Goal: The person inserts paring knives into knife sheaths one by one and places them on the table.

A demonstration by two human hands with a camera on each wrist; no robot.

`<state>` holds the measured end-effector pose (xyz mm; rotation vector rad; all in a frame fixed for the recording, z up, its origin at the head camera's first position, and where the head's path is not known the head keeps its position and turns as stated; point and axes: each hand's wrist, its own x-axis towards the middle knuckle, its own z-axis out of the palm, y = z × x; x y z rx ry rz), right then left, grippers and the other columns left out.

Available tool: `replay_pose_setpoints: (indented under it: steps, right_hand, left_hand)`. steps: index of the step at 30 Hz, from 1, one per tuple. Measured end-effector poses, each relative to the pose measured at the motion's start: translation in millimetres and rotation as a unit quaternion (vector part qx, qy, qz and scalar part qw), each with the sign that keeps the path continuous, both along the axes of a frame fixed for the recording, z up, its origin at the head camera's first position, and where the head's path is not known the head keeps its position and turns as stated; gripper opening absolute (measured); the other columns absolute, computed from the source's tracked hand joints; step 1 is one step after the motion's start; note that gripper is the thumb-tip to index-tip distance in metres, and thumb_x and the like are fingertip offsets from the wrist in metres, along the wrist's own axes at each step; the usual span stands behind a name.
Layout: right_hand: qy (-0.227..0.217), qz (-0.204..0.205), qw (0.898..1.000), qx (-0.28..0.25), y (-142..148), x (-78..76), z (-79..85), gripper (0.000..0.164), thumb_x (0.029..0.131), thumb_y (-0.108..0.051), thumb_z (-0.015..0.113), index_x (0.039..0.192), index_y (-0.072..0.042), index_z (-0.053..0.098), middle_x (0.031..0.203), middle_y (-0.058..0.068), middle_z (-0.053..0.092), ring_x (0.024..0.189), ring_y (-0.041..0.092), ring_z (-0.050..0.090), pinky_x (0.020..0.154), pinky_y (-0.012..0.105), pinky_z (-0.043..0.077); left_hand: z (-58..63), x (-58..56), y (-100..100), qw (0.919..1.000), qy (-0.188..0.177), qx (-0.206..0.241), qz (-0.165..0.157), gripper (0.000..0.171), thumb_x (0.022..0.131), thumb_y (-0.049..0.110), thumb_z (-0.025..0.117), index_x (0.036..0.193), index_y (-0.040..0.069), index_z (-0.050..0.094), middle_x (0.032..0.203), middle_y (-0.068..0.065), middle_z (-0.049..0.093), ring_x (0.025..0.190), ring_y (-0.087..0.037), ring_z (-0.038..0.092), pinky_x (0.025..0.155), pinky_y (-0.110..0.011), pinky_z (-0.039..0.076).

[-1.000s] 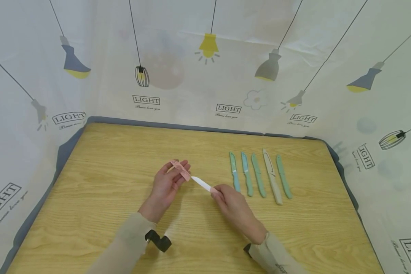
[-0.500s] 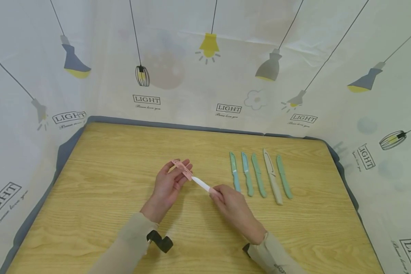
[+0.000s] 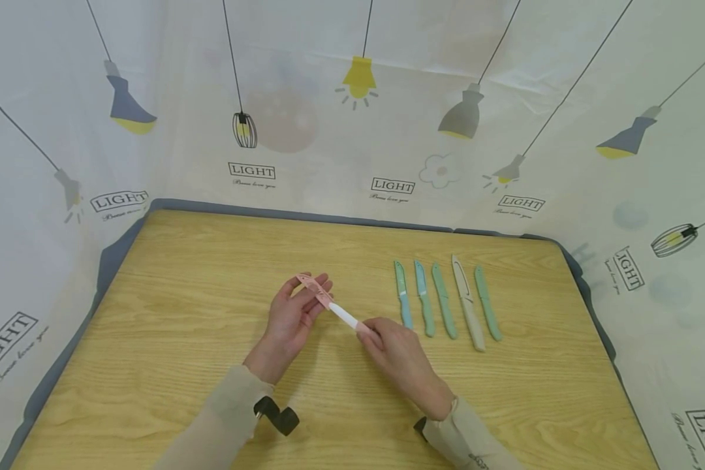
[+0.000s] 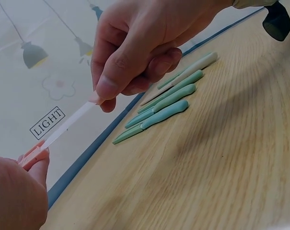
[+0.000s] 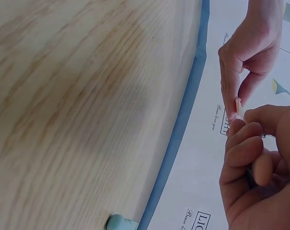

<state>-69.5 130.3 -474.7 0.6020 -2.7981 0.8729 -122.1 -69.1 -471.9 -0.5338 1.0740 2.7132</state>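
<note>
Between the thumb and fingers of my left hand (image 3: 288, 323) is a pink blade sheath (image 3: 314, 291) with a printed pattern. My right hand (image 3: 402, 356) grips the pink handle of a small knife with a white blade (image 3: 344, 316). The blade's front part sits inside the sheath's mouth, and the rest is bare between the hands. Knife and sheath line up, raised above the table. In the left wrist view the blade (image 4: 70, 123) runs from the sheath (image 4: 35, 155) up to the right fingers, which hide most of the handle. In the right wrist view, fingers mostly cover the knife.
Several sheathed knives lie in a row on the wooden table (image 3: 211, 261), right of the hands: a blue-handled one (image 3: 406, 310), green ones, and a longer beige one (image 3: 472, 316). A lamp-patterned cloth (image 3: 317, 176) rises behind the table's far edge.
The left hand has shifted slightly right with the sheath, and the knife slightly left. The blade's tip, earlier showing at the sheath's mouth, is now inside it. The row of knives is unchanged.
</note>
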Motion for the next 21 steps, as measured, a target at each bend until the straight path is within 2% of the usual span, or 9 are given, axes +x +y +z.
replay_pose_setpoints:
  steps: [9, 21]
  right_hand:
    - [0.001, -0.005, 1.0, -0.009, -2, -0.7, -0.8, 0.02, 0.096, -0.026, 0.06, 0.096, -0.01, 0.072, 0.07, -0.013, 0.055, 0.056, 0.002, 0.045, 0.045, 0.016, 0.041]
    - [-0.011, -0.019, 1.0, -0.019, -6, -0.8, 1.3, 0.02, 0.096, -0.027, 0.06, 0.096, -0.011, 0.071, 0.072, -0.013, 0.056, 0.056, 0.003, 0.046, 0.046, 0.017, 0.043]
  left_hand:
    - [-0.6, 4.0, 6, 1.0, 0.005, -0.004, -0.006, 0.031, 0.097, -0.003, 0.051, 0.126, 0.003, 0.041, 0.135, -0.026, 0.052, 0.114, -0.03, 0.059, 0.095, -0.036, 0.05]
    - [-2.6, 6.9, 13, 0.9998, 0.014, -0.009, -0.005, 0.041, 0.096, -0.003, 0.051, 0.134, -0.001, 0.035, 0.131, -0.026, 0.055, 0.112, -0.03, 0.06, 0.094, -0.035, 0.051]
